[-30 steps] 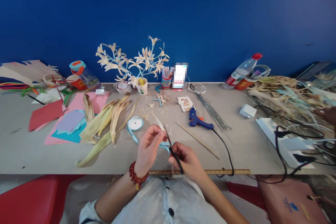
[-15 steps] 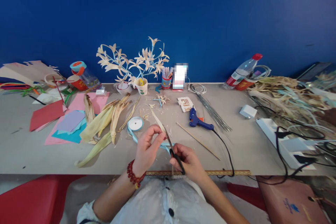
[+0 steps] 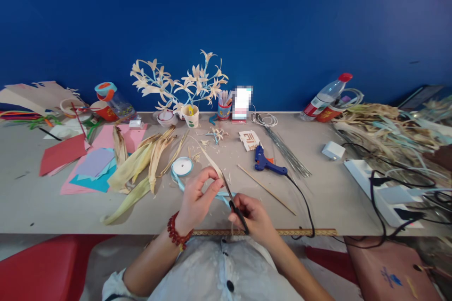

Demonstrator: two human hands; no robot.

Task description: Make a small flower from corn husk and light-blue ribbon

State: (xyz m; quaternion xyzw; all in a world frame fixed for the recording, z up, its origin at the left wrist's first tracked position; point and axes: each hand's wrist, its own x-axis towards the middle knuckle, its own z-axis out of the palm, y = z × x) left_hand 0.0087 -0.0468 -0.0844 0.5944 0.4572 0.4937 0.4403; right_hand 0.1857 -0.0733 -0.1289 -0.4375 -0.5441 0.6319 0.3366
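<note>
Between thumb and fingers my left hand [image 3: 199, 196] pinches a narrow pale strip of corn husk [image 3: 209, 159], its free end pointing away from me. My right hand [image 3: 251, 214] has its fingers in the handles of black-handled scissors [image 3: 236, 210]. The scissor blades lie along the strip, right beside the left fingertips. Light-blue ribbon [image 3: 223, 196] lies on the table behind the hands and leads toward a white spool [image 3: 182, 166]. A small husk flower [image 3: 218, 135] rests farther back among pale scraps.
Dried corn husks [image 3: 137, 164] and coloured paper [image 3: 95, 163] lie to the left. A blue glue gun [image 3: 266, 163], a thin stick [image 3: 266, 189] and wires [image 3: 287, 150] are on the right, with a power strip [image 3: 370, 193] beyond. Husk flowers stand in a paper cup [image 3: 190, 116] at the back.
The pale strip's far end has shifted slightly away and to the left. My left wrist has moved a little left; the scissors stay nearly in place.
</note>
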